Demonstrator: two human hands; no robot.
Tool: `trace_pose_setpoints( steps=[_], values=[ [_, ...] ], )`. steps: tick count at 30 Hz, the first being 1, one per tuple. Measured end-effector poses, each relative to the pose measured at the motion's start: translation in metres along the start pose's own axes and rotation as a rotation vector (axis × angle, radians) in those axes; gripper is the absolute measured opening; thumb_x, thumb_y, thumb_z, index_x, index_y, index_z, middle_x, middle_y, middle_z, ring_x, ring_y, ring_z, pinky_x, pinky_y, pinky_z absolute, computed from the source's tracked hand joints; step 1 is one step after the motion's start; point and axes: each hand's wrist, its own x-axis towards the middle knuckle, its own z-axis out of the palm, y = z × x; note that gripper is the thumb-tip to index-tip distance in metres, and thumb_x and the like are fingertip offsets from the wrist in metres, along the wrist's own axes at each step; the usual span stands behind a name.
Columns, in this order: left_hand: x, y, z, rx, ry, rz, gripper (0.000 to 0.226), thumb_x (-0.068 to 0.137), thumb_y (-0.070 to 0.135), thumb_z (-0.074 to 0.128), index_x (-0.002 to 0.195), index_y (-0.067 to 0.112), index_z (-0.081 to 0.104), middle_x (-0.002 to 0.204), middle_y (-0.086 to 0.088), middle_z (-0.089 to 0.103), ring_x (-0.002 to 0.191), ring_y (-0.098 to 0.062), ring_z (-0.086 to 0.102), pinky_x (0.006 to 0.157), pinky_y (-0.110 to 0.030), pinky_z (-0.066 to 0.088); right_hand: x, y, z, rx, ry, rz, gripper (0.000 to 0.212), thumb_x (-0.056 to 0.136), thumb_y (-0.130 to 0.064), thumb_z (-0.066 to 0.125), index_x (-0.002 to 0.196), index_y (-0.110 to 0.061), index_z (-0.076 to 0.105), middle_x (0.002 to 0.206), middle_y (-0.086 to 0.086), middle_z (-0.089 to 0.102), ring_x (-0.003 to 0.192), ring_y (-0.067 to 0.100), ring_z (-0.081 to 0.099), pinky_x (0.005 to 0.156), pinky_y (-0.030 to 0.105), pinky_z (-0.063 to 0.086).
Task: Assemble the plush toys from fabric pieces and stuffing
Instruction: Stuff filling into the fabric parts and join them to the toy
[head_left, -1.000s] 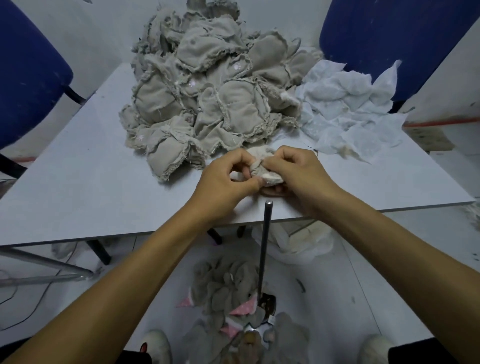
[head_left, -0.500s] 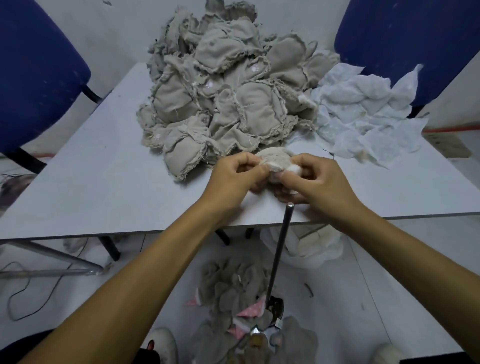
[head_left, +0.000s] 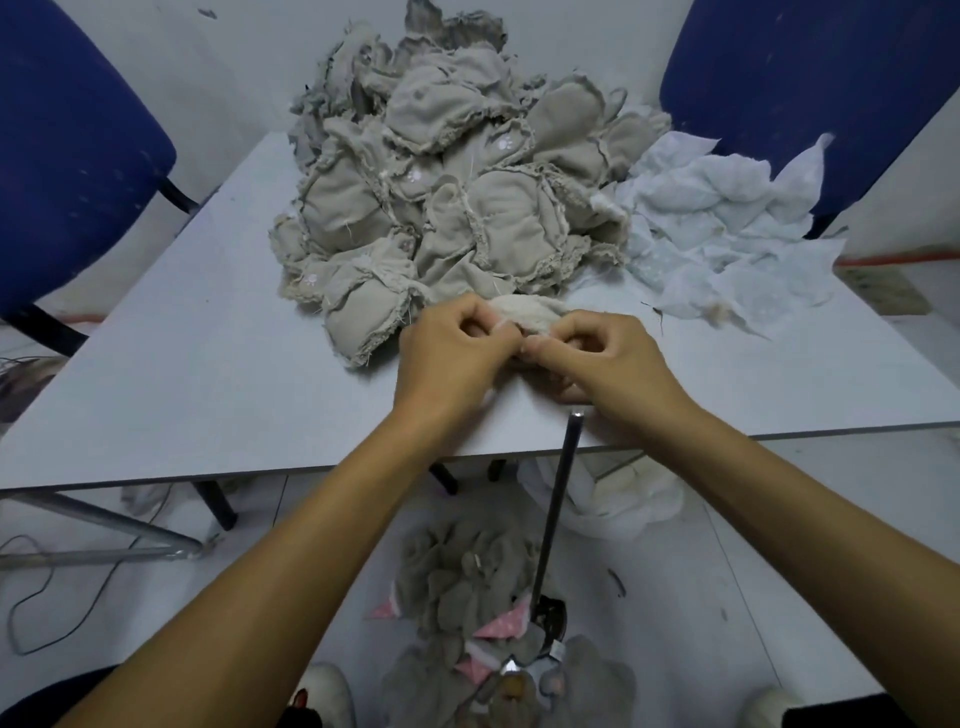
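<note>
A small cream plush piece sits between both hands near the front of the white table. My left hand pinches its near edge with curled fingers. My right hand grips the same piece from the right, thumb and fingers curled round it. Most of the piece is hidden by the hands. Behind them lies a large heap of beige sewn fabric shells. A pile of white stuffing scraps lies to the right of the heap.
A black metal rod stands upright from the floor, its tip just below my right hand. Grey plush parts with pink ears lie on the floor below. Blue chairs flank the table. White fabric lies under the table.
Both hands have shifted slightly further onto the table and turned the cream piece; the fingers now meet at its near edge. The camera view has tilted a little.
</note>
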Motion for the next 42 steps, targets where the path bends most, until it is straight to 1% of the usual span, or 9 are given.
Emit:
trace_pose_setpoints(
  steps=[6, 9, 13, 16, 19, 27, 35, 39, 42],
  values=[
    [-0.001, 0.006, -0.004, 0.112, -0.262, 0.413, 0.039, 0.072, 0.024, 0.077, 0.104, 0.032, 0.058, 0.124, 0.000, 0.045, 0.123, -0.017, 0.045, 0.103, -0.023, 0.039, 0.003, -0.001, -0.009, -0.113, 0.229, -0.062, 0.031, 0.078, -0.012, 0.074, 0.058, -0.011, 0.049, 0.070, 0.008, 0.053, 0.069, 0.021, 0.058, 0.066, 0.042, 0.049],
    [0.009, 0.001, -0.011, 0.034, -0.442, 0.238, 0.078, 0.073, 0.017, 0.087, 0.128, 0.043, 0.037, 0.124, -0.002, 0.056, 0.113, -0.015, 0.061, 0.093, -0.028, 0.051, 0.007, -0.004, -0.013, 0.217, 0.113, 0.014, 0.023, 0.085, -0.003, 0.069, 0.071, -0.003, 0.050, 0.067, 0.013, 0.055, 0.059, 0.024, 0.063, 0.053, 0.034, 0.056],
    [0.014, -0.011, -0.005, 0.041, -0.326, 0.153, 0.049, 0.071, 0.014, 0.087, 0.109, 0.037, 0.066, 0.094, 0.019, 0.074, 0.089, 0.004, 0.067, 0.076, -0.012, 0.049, 0.004, -0.005, -0.010, 0.527, 0.069, 0.131, 0.019, 0.093, -0.010, 0.065, 0.092, -0.016, 0.048, 0.077, 0.006, 0.065, 0.059, 0.019, 0.067, 0.048, 0.027, 0.054],
    [0.019, -0.017, -0.006, 0.017, -0.253, 0.105, 0.034, 0.077, 0.015, 0.083, 0.091, 0.043, 0.069, 0.086, 0.029, 0.072, 0.086, 0.008, 0.067, 0.081, -0.015, 0.051, 0.001, 0.001, -0.014, 0.173, 0.115, -0.186, 0.018, 0.091, -0.012, 0.068, 0.092, -0.025, 0.056, 0.086, -0.007, 0.065, 0.080, 0.019, 0.068, 0.068, 0.038, 0.059],
    [0.019, -0.016, -0.004, 0.033, -0.280, 0.091, 0.027, 0.080, 0.020, 0.081, 0.085, 0.044, 0.069, 0.086, 0.026, 0.073, 0.086, 0.004, 0.069, 0.084, -0.025, 0.054, -0.004, 0.007, -0.012, -0.226, 0.173, -0.421, 0.019, 0.089, -0.012, 0.071, 0.093, -0.030, 0.070, 0.095, -0.004, 0.064, 0.086, 0.008, 0.064, 0.083, 0.021, 0.051],
    [0.013, -0.010, -0.006, -0.048, -0.464, 0.085, 0.033, 0.084, -0.003, 0.072, 0.113, 0.013, 0.070, 0.111, -0.007, 0.074, 0.107, -0.025, 0.068, 0.100, -0.046, 0.051, -0.003, 0.006, -0.019, -0.426, 0.142, -0.372, 0.031, 0.088, -0.016, 0.074, 0.119, -0.019, 0.073, 0.089, -0.007, 0.057, 0.066, 0.000, 0.053, 0.070, 0.008, 0.040],
    [0.007, -0.013, -0.003, -0.060, -0.483, 0.100, 0.080, 0.083, -0.009, 0.071, 0.149, 0.025, 0.042, 0.140, 0.007, 0.055, 0.130, -0.005, 0.051, 0.112, -0.030, 0.041, -0.008, -0.005, -0.011, -0.670, 0.163, -0.492, 0.011, 0.083, -0.010, 0.071, 0.093, -0.005, 0.072, 0.080, 0.001, 0.056, 0.079, 0.021, 0.056, 0.072, 0.038, 0.046],
    [0.012, -0.006, -0.013, 0.085, -0.317, 0.172, 0.062, 0.082, -0.001, 0.073, 0.136, 0.026, 0.058, 0.119, 0.018, 0.064, 0.110, 0.003, 0.059, 0.096, -0.012, 0.044, -0.005, -0.011, -0.014, -0.496, 0.292, -0.473, 0.011, 0.086, -0.010, 0.068, 0.075, -0.008, 0.067, 0.070, 0.005, 0.060, 0.067, 0.021, 0.057, 0.064, 0.032, 0.045],
    [0.025, -0.009, -0.032, 0.292, -0.162, 0.164, 0.021, 0.087, 0.005, 0.067, 0.095, 0.024, 0.073, 0.092, 0.003, 0.073, 0.092, -0.018, 0.066, 0.083, -0.033, 0.051, 0.006, -0.017, -0.025, -0.127, 0.376, -0.319, 0.009, 0.084, -0.016, 0.062, 0.076, -0.014, 0.065, 0.068, -0.001, 0.059, 0.062, 0.010, 0.058, 0.054, 0.024, 0.052]
  ],
)
